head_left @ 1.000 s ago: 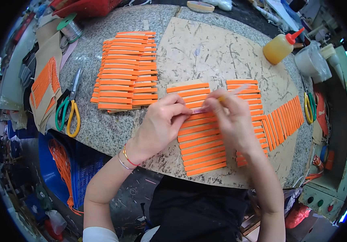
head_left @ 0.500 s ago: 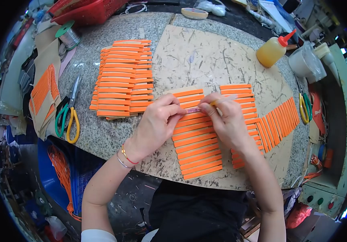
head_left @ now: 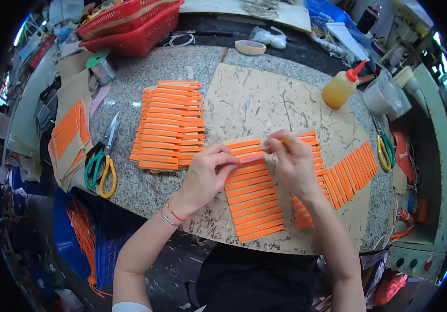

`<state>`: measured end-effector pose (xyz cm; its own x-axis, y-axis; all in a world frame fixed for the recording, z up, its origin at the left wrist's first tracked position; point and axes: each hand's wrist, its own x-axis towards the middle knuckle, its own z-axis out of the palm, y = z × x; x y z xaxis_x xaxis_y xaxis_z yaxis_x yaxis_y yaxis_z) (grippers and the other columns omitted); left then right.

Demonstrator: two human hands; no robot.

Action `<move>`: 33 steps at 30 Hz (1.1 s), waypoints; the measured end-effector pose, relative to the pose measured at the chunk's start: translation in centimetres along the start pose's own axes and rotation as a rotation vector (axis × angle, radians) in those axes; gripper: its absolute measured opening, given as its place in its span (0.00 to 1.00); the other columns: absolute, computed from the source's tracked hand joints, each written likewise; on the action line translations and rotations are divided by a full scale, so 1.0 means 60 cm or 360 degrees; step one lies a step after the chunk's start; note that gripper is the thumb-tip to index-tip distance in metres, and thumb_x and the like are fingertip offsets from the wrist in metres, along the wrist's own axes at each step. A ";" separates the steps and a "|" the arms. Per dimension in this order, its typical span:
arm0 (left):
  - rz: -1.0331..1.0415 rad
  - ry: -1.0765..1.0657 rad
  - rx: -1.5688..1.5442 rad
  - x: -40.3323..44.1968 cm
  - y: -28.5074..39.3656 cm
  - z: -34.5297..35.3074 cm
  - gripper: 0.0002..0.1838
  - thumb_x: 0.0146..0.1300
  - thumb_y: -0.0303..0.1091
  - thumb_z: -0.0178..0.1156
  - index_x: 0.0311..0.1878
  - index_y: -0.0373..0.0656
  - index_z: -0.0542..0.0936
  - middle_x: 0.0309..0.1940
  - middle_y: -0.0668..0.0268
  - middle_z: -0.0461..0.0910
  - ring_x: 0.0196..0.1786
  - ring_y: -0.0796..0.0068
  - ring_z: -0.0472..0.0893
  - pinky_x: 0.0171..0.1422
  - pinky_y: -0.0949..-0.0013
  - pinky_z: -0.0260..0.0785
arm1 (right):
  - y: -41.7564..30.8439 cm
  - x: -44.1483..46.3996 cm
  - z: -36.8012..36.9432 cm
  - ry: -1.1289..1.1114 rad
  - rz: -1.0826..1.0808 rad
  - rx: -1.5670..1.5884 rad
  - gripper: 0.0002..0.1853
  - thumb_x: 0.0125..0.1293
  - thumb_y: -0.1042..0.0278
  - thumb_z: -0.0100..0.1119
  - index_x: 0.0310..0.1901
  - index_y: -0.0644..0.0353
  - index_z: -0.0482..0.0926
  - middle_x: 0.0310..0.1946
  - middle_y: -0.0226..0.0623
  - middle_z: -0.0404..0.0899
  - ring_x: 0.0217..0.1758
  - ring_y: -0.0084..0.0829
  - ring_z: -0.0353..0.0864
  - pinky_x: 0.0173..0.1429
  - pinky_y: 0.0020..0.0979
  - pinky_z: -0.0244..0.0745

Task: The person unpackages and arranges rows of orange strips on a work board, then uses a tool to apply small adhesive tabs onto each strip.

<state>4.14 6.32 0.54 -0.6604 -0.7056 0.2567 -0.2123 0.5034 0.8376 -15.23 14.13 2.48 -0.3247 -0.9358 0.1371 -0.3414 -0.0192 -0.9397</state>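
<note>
My left hand pinches one end of a small pinkish strip above the upper part of an orange-striped panel. Fingers bent together, my right hand is just beyond the strip's other end; a small yellow piece shows among them, its kind hidden. The panel lies on a stained tan board and carries rows of orange bands on a paper-coloured backing. A second orange-striped panel lies partly under my right hand, and a slanted row of orange bands adjoins it.
Stacked orange-striped panels lie left of the board. Scissors rest near the left edge, another pair at the right. A glue bottle, tape roll, wire spool and red basket stand around.
The camera view has tilted, so the tabletop sits lower in view. My right hand's fingertips have come away from the pinkish strip, up and right; my left hand still holds it.
</note>
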 end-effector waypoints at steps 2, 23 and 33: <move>0.0041 0.0070 0.0108 0.005 -0.002 -0.008 0.05 0.59 0.18 0.65 0.39 0.34 0.86 0.35 0.63 0.79 0.35 0.72 0.81 0.38 0.72 0.72 | 0.005 0.005 -0.020 0.0037 -0.0173 -0.0025 0.07 0.75 0.73 0.54 0.43 0.69 0.78 0.32 0.36 0.82 0.37 0.25 0.84 0.44 0.27 0.78; 0.0292 -0.0044 0.0276 0.016 -0.017 0.000 0.05 0.58 0.18 0.64 0.38 0.36 0.85 0.34 0.62 0.78 0.33 0.67 0.80 0.37 0.69 0.72 | 0.015 0.012 0.026 -0.0250 -0.0433 -0.0320 0.04 0.69 0.76 0.57 0.37 0.68 0.78 0.32 0.44 0.80 0.34 0.42 0.80 0.40 0.34 0.74; 0.0183 -0.0065 0.0122 0.033 -0.021 -0.012 0.06 0.59 0.18 0.65 0.39 0.35 0.86 0.34 0.63 0.79 0.32 0.72 0.79 0.38 0.72 0.71 | 0.015 0.030 -0.010 -0.0008 -0.0066 0.0014 0.08 0.74 0.70 0.54 0.43 0.67 0.79 0.31 0.39 0.83 0.37 0.28 0.83 0.44 0.28 0.76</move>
<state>3.61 3.92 0.34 -0.7122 -0.6210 0.3275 -0.1868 0.6173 0.7642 -16.67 12.65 2.06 -0.3061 -0.9359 0.1742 -0.3466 -0.0609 -0.9361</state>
